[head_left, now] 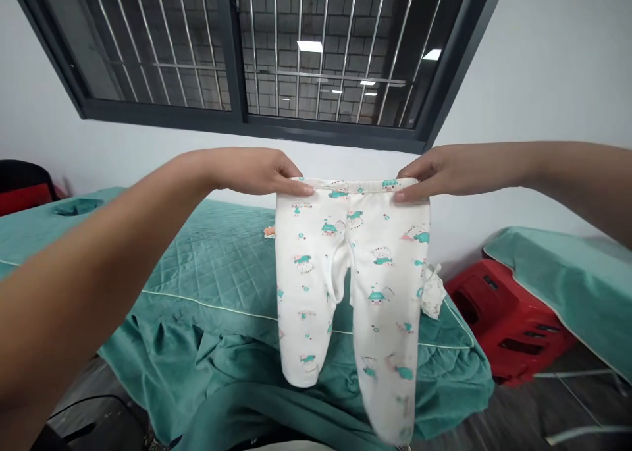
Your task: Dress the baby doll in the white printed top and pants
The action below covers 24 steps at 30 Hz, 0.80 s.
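White baby pants (380, 273) with a green and pink cartoon print hang upright in front of me, held up by the waistband. An opening shows at the crotch between the two legs. My left hand (269, 172) pinches the left end of the waistband between thumb and fingers. At the right end, my right hand (429, 174) grips the waistband the same way. Both arms are stretched out, and the pants hang above a bed with a green quilted cover (217, 260). The lower right leg looks slightly blurred.
A crumpled white cloth (432, 293) lies on the bed's right side, and a small orange item (269, 232) shows left of the pants. Red plastic stools (508, 326) stand at right beside another green-covered surface (567, 293). A barred window (326, 56) is behind the bed.
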Available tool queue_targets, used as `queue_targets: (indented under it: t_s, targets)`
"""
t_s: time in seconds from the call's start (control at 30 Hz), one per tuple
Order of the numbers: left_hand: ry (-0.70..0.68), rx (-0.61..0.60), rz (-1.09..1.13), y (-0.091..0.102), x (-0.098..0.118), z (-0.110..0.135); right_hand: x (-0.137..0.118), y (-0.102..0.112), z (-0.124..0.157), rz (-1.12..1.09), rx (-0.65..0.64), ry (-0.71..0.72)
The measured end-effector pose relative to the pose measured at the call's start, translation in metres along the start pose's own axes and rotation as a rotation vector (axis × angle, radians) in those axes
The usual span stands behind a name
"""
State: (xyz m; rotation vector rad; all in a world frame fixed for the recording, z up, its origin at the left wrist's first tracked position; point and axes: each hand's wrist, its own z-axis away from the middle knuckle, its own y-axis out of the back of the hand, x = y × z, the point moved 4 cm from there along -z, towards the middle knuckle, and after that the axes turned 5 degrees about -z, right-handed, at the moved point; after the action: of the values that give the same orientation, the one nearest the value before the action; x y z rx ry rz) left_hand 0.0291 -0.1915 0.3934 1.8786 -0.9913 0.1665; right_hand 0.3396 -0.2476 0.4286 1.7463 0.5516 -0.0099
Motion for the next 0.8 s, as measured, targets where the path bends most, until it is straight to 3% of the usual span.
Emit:
queue_targets:
  t_s: [0.07, 0.1, 0.13, 0.27, 0.37, 0.47, 0.6, 0.73, 0.8]
  targets:
    - [-0.049, -0.172, -0.082, -0.015, 0.002, -0.004, 0.008, -0.012, 0.004, -0.020, -0.175, -0.056]
    - [-0.076, -0.241, -0.107, -0.023, 0.006, -0.005, 0.009, -0.018, 0.005, -0.084, -0.210, -0.068]
    - [-0.102, -0.230, -0.117, -0.028, 0.010, -0.005, 0.008, -0.022, 0.004, -0.178, -0.176, -0.059]
    - [-0.136, 0.067, -0.083, -0.039, 0.020, -0.006, -0.006, -0.053, -0.010, -0.621, -0.077, 0.086]
    - [-0.110, 0.246, -0.006, -0.050, 0.006, -0.009, -0.015, -0.088, -0.030, -0.858, -0.058, 0.193]
    - [-0.069, 0.390, 0.073, -0.063, -0.023, -0.013, -0.018, -0.131, -0.053, -1.027, -0.047, 0.244]
    - [0.061, 0.525, 0.123, -0.093, -0.083, -0.017, -0.008, -0.205, -0.083, -1.143, -0.123, 0.278]
    - [0.275, 0.383, 0.110, -0.148, -0.152, -0.009, 0.020, -0.287, -0.102, -1.018, -0.280, 0.278]
    - [0.270, 0.308, 0.101, -0.181, -0.173, 0.003, 0.046, -0.316, -0.113, -0.871, -0.251, 0.213]
